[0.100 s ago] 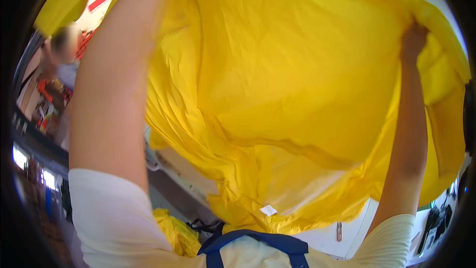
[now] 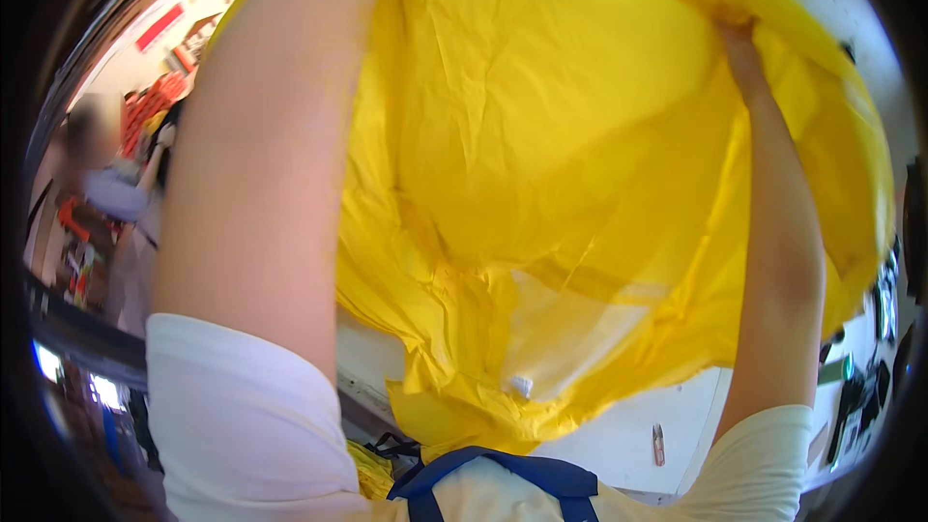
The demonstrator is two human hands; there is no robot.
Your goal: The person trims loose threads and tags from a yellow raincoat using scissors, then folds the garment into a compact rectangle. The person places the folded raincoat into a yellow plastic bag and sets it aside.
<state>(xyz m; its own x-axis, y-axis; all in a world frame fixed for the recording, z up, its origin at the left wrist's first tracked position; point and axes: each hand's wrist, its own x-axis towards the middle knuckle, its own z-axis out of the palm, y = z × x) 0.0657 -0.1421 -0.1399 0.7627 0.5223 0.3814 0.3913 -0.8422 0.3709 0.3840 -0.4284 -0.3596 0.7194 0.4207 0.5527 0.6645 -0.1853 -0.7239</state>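
A large, thin yellow garment [image 2: 541, 116], crinkled like rainwear, hangs spread between my raised arms and fills most of the view. My right hand [image 2: 739, 37] is closed on its upper right edge, with a fold draping outward past the forearm. My left arm reaches up along the garment's left side, and the hand is beyond the top edge of the picture. A small white label [image 2: 522, 387] shows low on the garment, beside a paler, see-through area. The lower folds hang close to my chest.
Below the garment is a white tabletop [image 2: 609, 445] with a small slim reddish tool [image 2: 658, 445] on it. More yellow cloth [image 2: 371, 470] lies at lower left. Another person [image 2: 116, 184] is at the far left. Dark equipment [image 2: 851, 425] stands at the right.
My right hand has moved inward and slightly up with the garment's edge. The left arm has shifted to the right. The garment's lower right part has drawn in, showing more tabletop.
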